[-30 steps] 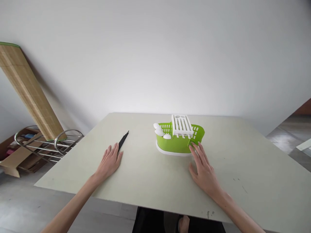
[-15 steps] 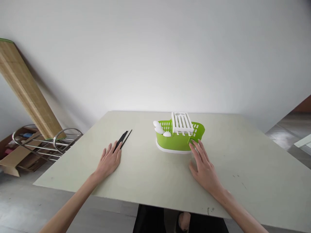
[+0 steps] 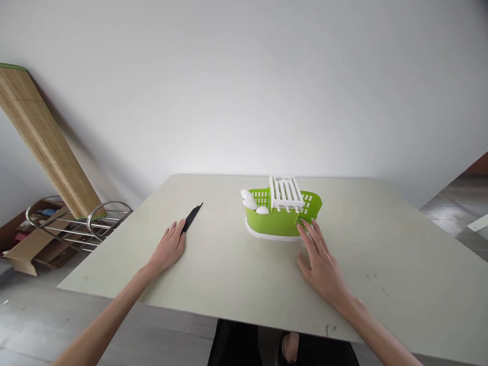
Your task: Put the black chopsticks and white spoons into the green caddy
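My left hand rests low on the table, its fingers closed over the near ends of several black chopsticks lying in a tight bundle. Their far ends point away toward the wall. Against the right front of a green basket with a white base is my right hand; the fingers are stretched out and touch its edge, with the thumb apart. White spoons stick up at the basket's left end. Across its middle sits a white slotted rack with small hooks along the front.
The pale table backs onto a white wall. To the left, a rolled bamboo mat leans above a metal rack and a cardboard box on the floor. My legs are under the table's near edge.
The left hand has shifted slightly left and its fingers have drawn together. A chopstick that lay apart on the right is now against the others. The right hand and basket have hardly moved.
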Motion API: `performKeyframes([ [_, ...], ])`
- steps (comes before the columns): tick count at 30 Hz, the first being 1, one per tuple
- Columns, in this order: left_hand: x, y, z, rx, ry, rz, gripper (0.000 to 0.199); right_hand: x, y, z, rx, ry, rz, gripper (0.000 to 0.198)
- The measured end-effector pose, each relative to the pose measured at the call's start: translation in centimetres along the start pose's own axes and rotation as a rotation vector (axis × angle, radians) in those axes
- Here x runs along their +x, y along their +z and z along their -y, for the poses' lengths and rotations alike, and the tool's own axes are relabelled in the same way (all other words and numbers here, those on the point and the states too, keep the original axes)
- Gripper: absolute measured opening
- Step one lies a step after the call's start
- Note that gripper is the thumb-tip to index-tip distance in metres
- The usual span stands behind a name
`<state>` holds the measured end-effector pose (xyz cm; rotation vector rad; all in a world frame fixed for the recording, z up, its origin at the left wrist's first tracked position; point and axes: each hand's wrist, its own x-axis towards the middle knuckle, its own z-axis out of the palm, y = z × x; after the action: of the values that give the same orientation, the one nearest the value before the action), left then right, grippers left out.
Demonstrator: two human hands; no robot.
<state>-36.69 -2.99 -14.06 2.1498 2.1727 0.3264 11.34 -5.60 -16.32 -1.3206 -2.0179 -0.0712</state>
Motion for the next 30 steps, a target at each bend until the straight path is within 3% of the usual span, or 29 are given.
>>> performKeyframes([
  [11,2.2,1.0,0.4,-0.021,0.054,0.004,0.067,-0.1,0.0,-0.2,-0.009,0.006,0.013,0.084],
  [18,2.1,0.9,-1.2,0.062,0.018,-0.007,0.075,-0.1,-0.1,-0.1,-0.005,0.007,0.017,0.082],
  [24,2.0,0.6,-0.7,0.119,0.02,-0.003,0.074,-0.1,-0.1,-0.1,-0.017,-0.002,0.012,0.083],
  [27,2.2,-0.2,-2.4,0.118,0.05,-0.079,0.072,0.0,0.0,-0.2,-0.014,-0.013,0.002,0.082],
  [30,2.6,-2.0,-7.1,-0.05,0.195,-0.221,0.067,0.0,0.1,-0.2,-0.002,-0.018,-0.006,0.082],
])
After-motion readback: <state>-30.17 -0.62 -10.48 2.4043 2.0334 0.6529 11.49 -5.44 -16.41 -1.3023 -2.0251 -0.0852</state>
